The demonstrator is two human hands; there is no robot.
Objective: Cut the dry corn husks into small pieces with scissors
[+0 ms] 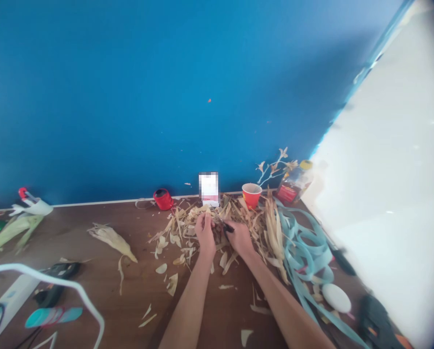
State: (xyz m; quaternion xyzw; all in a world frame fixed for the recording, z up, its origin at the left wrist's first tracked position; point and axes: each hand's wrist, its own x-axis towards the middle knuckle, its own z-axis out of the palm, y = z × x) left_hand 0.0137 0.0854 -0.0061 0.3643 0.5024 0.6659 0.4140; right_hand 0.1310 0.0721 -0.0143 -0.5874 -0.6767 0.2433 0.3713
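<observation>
Over a pile of dry corn husk scraps [180, 228], my two hands work close together in the middle of the table. My left hand [205, 233] pinches a small pale piece of corn husk [208, 212] that points upward. Wrapped in the fingers of my right hand [239, 236] are black-handled scissors [228, 227], their tip toward my left hand. Small cut petal-shaped pieces lie around both wrists. A long bundle of dry husk [274, 228] rests to the right of my right hand. Behind the hands, a blurred-out white screen or card [209, 189] stands near the wall.
A red paper cup [252, 195], a husk-flower branch [271, 167] and a bottle [291, 186] stand at the back right. Blue ribbon [307, 242] coils rightward. A red round container [163, 199], husk [113, 240], power strip [11, 305] and white cable [78, 286] are leftward.
</observation>
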